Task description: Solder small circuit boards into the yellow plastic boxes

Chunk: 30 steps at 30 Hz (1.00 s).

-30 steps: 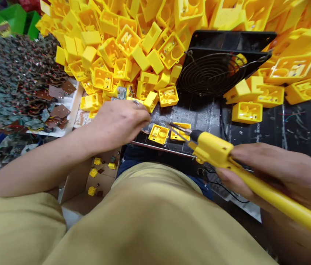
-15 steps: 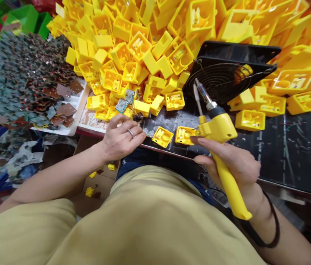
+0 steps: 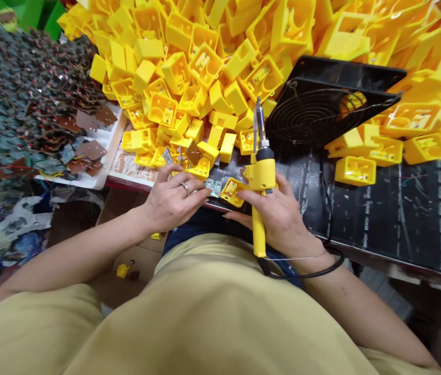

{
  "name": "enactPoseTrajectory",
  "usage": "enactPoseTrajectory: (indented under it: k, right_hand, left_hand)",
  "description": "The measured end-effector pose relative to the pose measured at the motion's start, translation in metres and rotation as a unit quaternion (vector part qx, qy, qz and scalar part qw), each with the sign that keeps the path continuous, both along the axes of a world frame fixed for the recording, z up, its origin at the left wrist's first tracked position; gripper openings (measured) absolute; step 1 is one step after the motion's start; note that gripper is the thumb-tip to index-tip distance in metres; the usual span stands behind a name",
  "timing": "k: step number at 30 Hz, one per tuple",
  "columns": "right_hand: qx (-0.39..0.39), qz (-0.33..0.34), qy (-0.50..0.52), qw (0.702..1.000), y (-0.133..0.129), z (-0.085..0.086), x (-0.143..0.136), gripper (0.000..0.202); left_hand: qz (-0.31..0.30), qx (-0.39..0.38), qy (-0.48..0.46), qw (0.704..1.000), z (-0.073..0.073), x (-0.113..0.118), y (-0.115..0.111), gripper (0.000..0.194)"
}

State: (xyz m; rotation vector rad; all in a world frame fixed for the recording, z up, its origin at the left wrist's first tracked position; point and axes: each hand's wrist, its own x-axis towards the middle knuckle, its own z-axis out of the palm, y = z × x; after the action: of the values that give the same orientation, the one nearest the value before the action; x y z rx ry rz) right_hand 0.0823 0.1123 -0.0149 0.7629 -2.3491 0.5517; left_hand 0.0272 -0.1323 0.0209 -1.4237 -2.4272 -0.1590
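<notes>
Well, the soldering iron (image 3: pixel 260 177) points away (tip up-frame).

This looks like a workshop: a counter (image 3: pixel 384 208) with yellow plastic cases (image 3: pixel 189 67) heaped along its far side, circuit boards (image 3: pixel 36 94) piled at left, a soldering iron (image 3: pixel 260 177) and a black fan (image 3: pixel 306 112).
</notes>
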Motion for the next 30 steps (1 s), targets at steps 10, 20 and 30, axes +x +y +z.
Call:
enactPoseTrajectory:
  k: [10,20,30]
  right_hand:
    - [-0.035,0.019,-0.044,0.998,0.021,-0.001,0.009,0.044]
    - [-0.043,0.026,-0.061,0.997,0.036,-0.005,0.010,0.050]
    - [-0.025,0.017,-0.063,0.998,0.040,-0.008,0.011,0.050]
  left_hand:
    - [0.072,0.027,-0.004,0.997,0.014,-0.010,0.008,0.019]
    - [0.150,-0.012,-0.049,0.987,0.022,-0.038,-0.012,0.022]
    - [0.014,-0.021,-0.023,0.999,0.005,-0.017,0.020,0.020]
